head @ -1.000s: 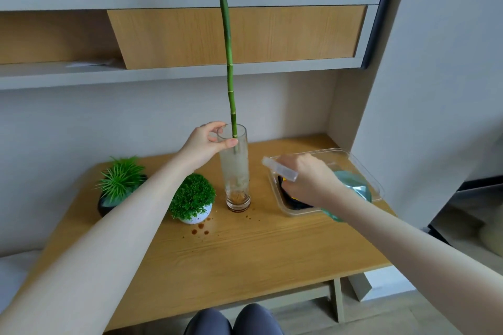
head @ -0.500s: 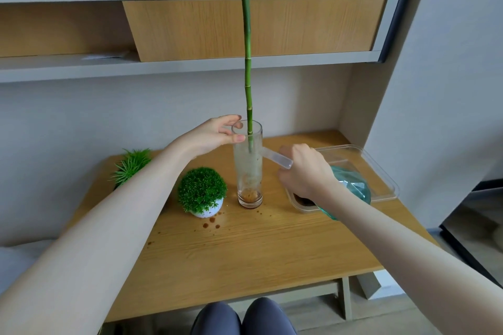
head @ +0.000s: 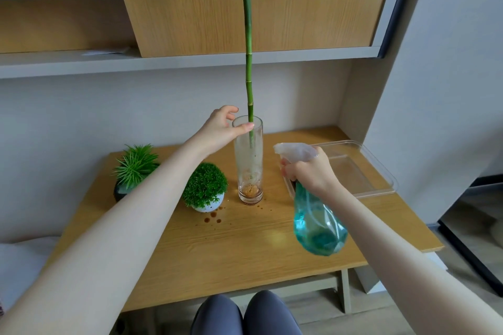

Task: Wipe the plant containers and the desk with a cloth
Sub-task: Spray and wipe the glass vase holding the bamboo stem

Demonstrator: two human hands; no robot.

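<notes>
The left hand (head: 221, 128) pinches the rim of the tall glass vase (head: 249, 163), which stands on the worktop (head: 245, 242) beside brown drips (head: 213, 217). The right hand (head: 310, 171) grips a teal spray bottle (head: 318, 226), nozzle facing the vase. A loose hold could let the top-heavy bamboo stalk (head: 248, 62) tip the vase.
</notes>
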